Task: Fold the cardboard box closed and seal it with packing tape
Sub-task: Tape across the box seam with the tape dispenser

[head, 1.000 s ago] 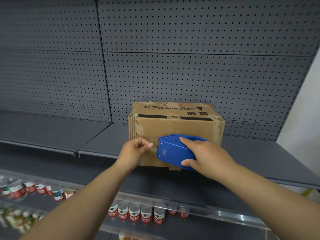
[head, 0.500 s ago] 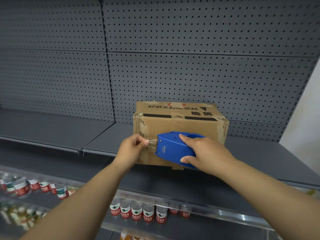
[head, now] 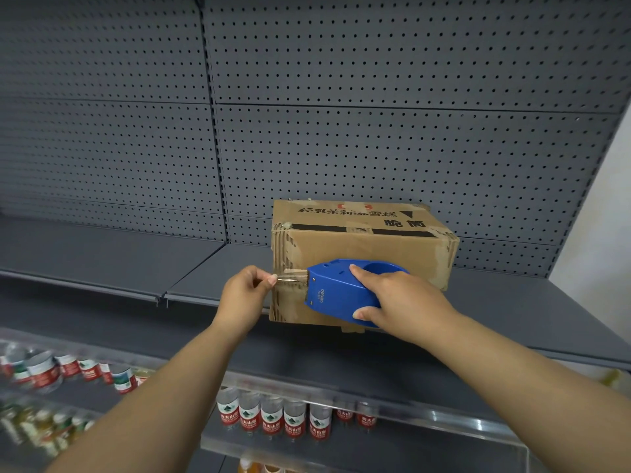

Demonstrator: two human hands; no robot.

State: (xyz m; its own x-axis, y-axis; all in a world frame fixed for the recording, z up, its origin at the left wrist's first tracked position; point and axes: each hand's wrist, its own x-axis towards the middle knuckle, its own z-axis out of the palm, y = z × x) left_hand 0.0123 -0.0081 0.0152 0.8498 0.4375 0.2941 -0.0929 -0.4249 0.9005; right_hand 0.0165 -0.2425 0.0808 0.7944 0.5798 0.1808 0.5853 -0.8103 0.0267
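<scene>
A worn brown cardboard box [head: 368,247] with black print and torn edges stands closed on a grey shelf [head: 512,302]. My right hand [head: 399,298] grips a blue tape dispenser [head: 338,291] held against the box's front face. My left hand [head: 246,295] pinches the clear tape end [head: 292,277] pulled out of the dispenser's left side, at the box's left front corner. The short stretch of tape runs level between my fingertips and the dispenser.
Grey pegboard [head: 375,131] backs the shelf close behind the box. A second shelf section [head: 102,254] lies to the left. Below, rows of water bottles with red labels [head: 273,418] stand behind a clear rail. A white wall [head: 607,233] is at the right.
My left hand has drawn the tape end a little further out to the left of the dispenser. The dispenser stays on the box's front face.
</scene>
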